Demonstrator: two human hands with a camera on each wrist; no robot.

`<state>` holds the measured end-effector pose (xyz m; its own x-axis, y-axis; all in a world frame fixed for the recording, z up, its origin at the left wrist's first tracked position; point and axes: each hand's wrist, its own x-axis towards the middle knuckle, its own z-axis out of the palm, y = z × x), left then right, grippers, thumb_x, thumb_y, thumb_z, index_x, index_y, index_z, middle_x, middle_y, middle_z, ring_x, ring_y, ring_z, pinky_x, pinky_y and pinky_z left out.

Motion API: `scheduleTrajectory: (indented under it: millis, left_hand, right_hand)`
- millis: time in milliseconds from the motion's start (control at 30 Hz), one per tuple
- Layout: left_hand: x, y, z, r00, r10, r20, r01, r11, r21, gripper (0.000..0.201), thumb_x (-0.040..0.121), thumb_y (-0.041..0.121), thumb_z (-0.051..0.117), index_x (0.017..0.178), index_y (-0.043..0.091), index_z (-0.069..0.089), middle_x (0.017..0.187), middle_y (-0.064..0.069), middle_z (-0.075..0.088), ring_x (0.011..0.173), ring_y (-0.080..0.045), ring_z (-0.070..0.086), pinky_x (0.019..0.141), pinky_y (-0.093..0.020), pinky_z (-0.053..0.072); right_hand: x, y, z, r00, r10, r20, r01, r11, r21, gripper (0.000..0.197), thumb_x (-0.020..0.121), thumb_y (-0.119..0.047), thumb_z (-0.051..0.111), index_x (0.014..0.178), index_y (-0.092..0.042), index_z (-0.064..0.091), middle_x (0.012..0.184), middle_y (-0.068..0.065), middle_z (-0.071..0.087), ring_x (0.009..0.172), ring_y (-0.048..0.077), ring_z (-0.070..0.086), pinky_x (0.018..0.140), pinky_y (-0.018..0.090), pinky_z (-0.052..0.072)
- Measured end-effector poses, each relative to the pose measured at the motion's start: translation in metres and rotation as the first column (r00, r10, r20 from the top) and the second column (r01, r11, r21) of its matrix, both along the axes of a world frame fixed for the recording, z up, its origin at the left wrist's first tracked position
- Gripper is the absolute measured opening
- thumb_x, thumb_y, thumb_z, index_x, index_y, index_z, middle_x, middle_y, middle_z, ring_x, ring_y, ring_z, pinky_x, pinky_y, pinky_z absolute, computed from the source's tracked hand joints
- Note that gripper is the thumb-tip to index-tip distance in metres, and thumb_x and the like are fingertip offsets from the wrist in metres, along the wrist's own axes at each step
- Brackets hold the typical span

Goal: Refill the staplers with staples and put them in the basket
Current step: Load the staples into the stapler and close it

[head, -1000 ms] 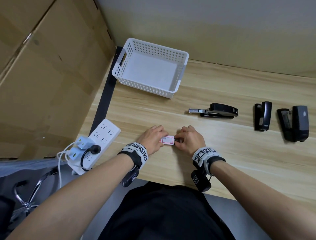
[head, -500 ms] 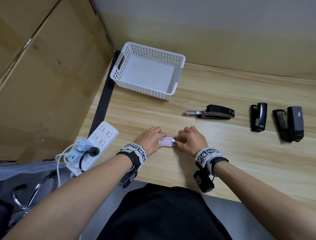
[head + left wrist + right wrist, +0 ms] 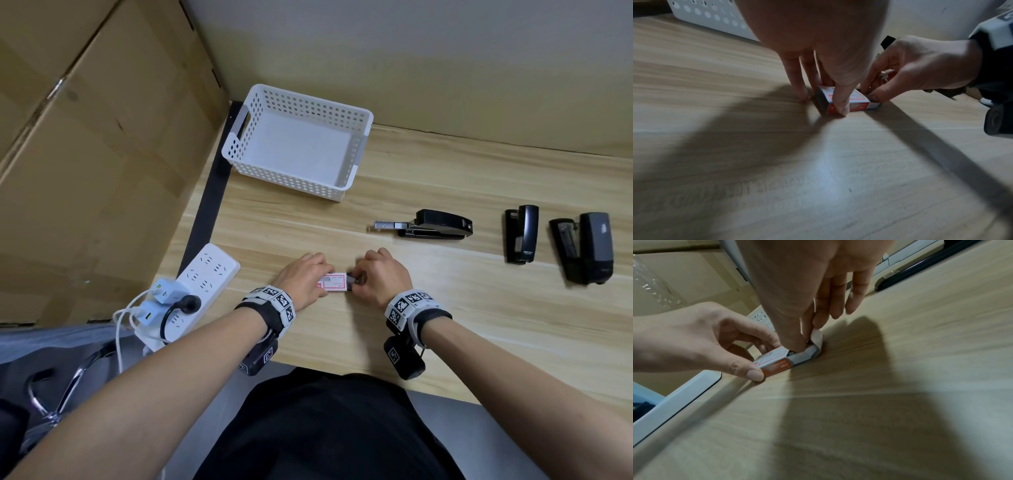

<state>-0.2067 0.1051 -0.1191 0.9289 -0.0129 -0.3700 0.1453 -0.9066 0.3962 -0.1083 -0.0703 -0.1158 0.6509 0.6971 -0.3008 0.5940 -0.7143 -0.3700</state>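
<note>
The left hand (image 3: 301, 281) pinches the little staple box (image 3: 335, 283) by its sides, thumb on the near side and fingers on the far side, and holds it flat on the wooden table (image 3: 445, 308). The right hand (image 3: 382, 279) has its thumb and fingers curled at the open end of the box, by the bent-up flap (image 3: 816, 337). It looks like it is pulling the inside tray out to get at the staples. I can't see any staples yet.

To do this well, I think the left hand should hold the box down firmly but not squash it. The right hand should pull slowly and straight, so the staples don't spill or break apart.

Three black staplers wait further back. The nearest stapler (image 3: 435, 224) has its metal part sticking out, so it seems ready to fill. Two more staplers (image 3: 521, 238) lie to the right. The white basket (image 3: 260, 171) sits at the back left with nothing in it yet.
</note>
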Motion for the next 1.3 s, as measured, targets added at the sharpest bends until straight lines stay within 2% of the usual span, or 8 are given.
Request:
scheduleTrajectory:
  millis: [267,500,633,767,933,1100,1200,1300]
  left_hand:
    - [0.001,0.0,0.002,1.0,-0.004,-0.015,0.004,1.0,0.012,0.044,0.081,0.031,0.073,0.123,0.026,0.059,0.111,0.006,0.049,0.109,-0.015,0.044,0.077,-0.025,0.035]
    - [0.004,0.002,0.004,0.999,-0.019,-0.035,0.019,1.0,0.001,0.042,0.081,0.031,0.073,0.12,0.027,0.059,0.109,0.005,0.049,0.108,-0.015,0.045,0.075,-0.026,0.037]
    - [0.009,0.004,0.007,0.998,-0.031,-0.046,0.031,0.999,-0.017,0.038,0.08,0.039,0.07,0.116,0.029,0.061,0.109,0.007,0.051,0.109,-0.013,0.045,0.077,-0.033,0.046]
    - [0.016,0.004,0.007,0.996,-0.036,0.082,0.042,0.997,-0.072,0.033,0.087,0.049,0.059,0.111,0.026,0.063,0.11,0.01,0.054,0.11,-0.009,0.046,0.083,-0.033,0.047]
    - [0.039,-0.006,0.005,0.989,-0.048,0.14,0.063,0.993,-0.104,0.026,0.092,0.036,0.054,0.113,0.024,0.064,0.111,0.011,0.057,0.11,-0.007,0.048,0.084,-0.033,0.049]
    - [0.063,-0.018,-0.001,0.991,-0.057,0.118,0.072,0.99,-0.121,0.023,0.095,0.033,0.053,0.115,0.024,0.062,0.112,0.011,0.058,0.105,-0.008,0.052,0.088,-0.032,0.048]
    - [0.077,-0.022,-0.003,0.99,-0.099,0.105,0.11,0.988,-0.106,0.029,0.093,0.036,0.057,0.119,0.026,0.06,0.116,0.011,0.058,0.107,-0.01,0.054,0.088,-0.032,0.048]
    - [0.092,-0.029,-0.001,0.981,-0.179,0.072,0.183,0.981,-0.055,0.035,0.09,0.041,0.061,0.122,0.025,0.058,0.117,0.009,0.055,0.109,-0.011,0.051,0.082,-0.032,0.048]
  right_hand:
    - [0.003,-0.008,-0.002,0.998,-0.029,-0.064,0.028,1.0,-0.014,0.009,0.074,-0.035,0.064,0.075,-0.027,0.063,0.088,-0.01,0.059,0.096,0.015,0.047,0.064,0.029,0.045]
    - [0.004,-0.016,-0.004,0.988,-0.027,-0.155,0.046,0.991,0.123,0.01,0.074,-0.032,0.067,0.07,-0.026,0.06,0.083,-0.013,0.055,0.089,0.01,0.045,0.064,0.034,0.049]
    - [0.011,-0.02,0.002,0.949,-0.095,-0.299,0.17,0.957,0.236,0.016,0.069,-0.027,0.076,0.063,-0.025,0.062,0.075,-0.013,0.06,0.075,0.009,0.051,0.066,0.031,0.045]
    - [0.027,-0.028,-0.003,0.898,-0.224,-0.378,0.315,0.928,0.198,0.015,0.064,-0.024,0.078,0.059,-0.024,0.063,0.064,-0.01,0.066,0.062,0.008,0.06,0.064,0.03,0.051]
    - [0.043,-0.04,-0.013,0.868,-0.307,-0.389,0.387,0.911,0.143,0.012,0.071,-0.021,0.077,0.064,-0.024,0.067,0.069,-0.012,0.069,0.069,0.007,0.064,0.073,0.033,0.056]
    - [0.05,-0.049,-0.017,0.865,-0.324,-0.382,0.389,0.915,0.104,0.008,0.078,-0.024,0.075,0.085,-0.029,0.073,0.079,-0.014,0.07,0.076,0.002,0.064,0.078,0.027,0.055]
    - [0.052,-0.058,-0.019,0.852,-0.358,-0.382,0.431,0.894,0.125,0.006,0.078,-0.025,0.073,0.08,-0.03,0.073,0.077,-0.015,0.071,0.076,0.002,0.065,0.077,0.028,0.055]
    - [0.055,-0.07,-0.021,0.842,-0.374,-0.389,0.447,0.887,0.114,0.012,0.079,-0.024,0.069,0.074,-0.035,0.069,0.08,-0.016,0.072,0.076,0.001,0.065,0.078,0.029,0.055]
